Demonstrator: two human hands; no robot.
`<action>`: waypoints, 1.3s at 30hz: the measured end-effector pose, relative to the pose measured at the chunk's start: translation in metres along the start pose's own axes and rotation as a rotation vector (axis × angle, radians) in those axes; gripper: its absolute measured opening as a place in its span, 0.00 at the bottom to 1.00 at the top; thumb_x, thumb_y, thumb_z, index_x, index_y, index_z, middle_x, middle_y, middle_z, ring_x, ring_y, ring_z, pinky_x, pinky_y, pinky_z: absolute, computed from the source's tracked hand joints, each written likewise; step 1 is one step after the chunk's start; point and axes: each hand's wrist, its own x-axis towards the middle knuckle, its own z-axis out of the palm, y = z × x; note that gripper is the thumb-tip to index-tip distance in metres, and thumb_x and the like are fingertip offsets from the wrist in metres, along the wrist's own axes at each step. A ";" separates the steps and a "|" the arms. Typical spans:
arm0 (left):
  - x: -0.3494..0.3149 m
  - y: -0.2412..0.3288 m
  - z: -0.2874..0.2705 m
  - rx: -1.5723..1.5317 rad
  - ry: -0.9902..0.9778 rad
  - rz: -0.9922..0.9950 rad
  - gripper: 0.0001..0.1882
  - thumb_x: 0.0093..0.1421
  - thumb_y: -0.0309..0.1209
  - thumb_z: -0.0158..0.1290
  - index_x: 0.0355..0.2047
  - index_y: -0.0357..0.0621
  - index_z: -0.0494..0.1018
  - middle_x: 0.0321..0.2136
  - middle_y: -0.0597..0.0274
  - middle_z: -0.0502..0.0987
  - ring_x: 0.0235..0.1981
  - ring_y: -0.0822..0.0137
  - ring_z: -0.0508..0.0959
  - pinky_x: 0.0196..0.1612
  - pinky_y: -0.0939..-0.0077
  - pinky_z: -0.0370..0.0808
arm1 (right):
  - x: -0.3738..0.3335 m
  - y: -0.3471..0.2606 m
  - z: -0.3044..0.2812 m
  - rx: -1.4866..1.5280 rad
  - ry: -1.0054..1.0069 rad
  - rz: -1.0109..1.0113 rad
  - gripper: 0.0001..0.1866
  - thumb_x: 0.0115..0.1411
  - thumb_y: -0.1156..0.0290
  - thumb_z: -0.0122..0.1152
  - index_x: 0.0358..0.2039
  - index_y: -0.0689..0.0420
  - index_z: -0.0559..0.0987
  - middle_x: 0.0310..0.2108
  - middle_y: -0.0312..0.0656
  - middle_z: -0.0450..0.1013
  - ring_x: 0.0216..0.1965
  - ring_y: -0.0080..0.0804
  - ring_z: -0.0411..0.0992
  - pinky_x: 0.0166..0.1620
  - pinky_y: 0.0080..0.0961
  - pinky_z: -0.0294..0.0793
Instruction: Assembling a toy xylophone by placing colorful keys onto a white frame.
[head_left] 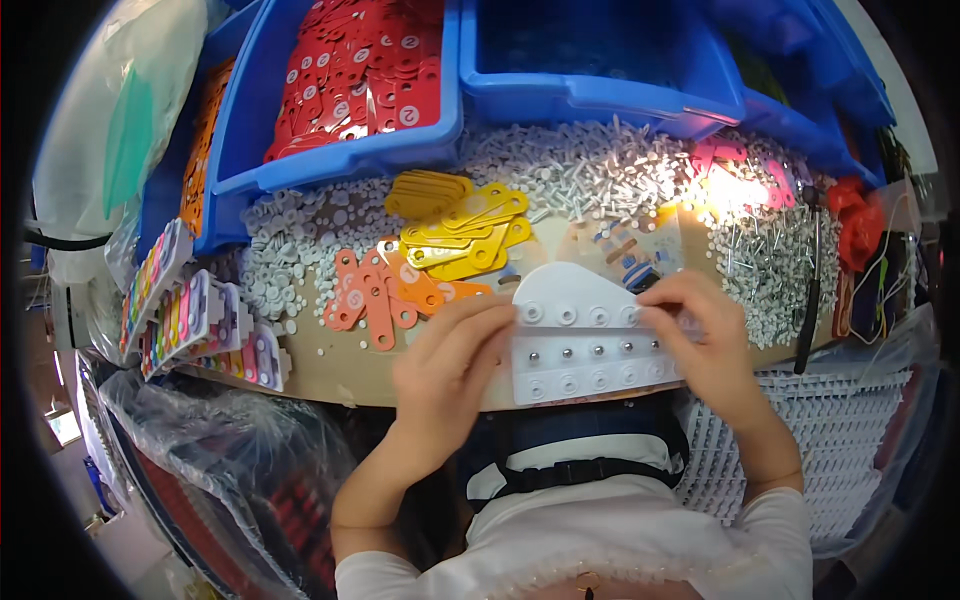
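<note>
A white plastic panel (pixel 600 342) with a domed top edge lies at the table's front edge, before my body. Rows of round ringed sockets run along its top and bottom, with a row of small shiny metal studs between them. My left hand (pixel 452 352) pinches its left edge near the upper row. At the upper right corner, my right hand (pixel 708 335) grips the same panel between thumb and fingers, covering that end. Yellow perforated strips (pixel 470 235) are piled just beyond the panel, with orange strips (pixel 425 285) and coral-red strips (pixel 372 295) left of them.
Blue bins (pixel 350 160) line the back, one full of red strips (pixel 365 75). White caps (pixel 275 265), white pegs (pixel 600 170) and metal pins (pixel 770 270) lie in heaps. Assembled colourful pieces (pixel 200 325) stand at left. A stack of white panels (pixel 800 430) sits lower right.
</note>
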 end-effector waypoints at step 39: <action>-0.005 -0.021 -0.009 0.103 0.046 0.261 0.17 0.49 0.24 0.54 0.41 0.33 0.74 0.41 0.52 0.77 0.46 0.51 0.76 0.50 0.59 0.72 | 0.018 -0.004 0.015 -0.266 -0.074 -0.373 0.12 0.47 0.80 0.66 0.35 0.57 0.79 0.34 0.40 0.72 0.41 0.40 0.67 0.46 0.33 0.67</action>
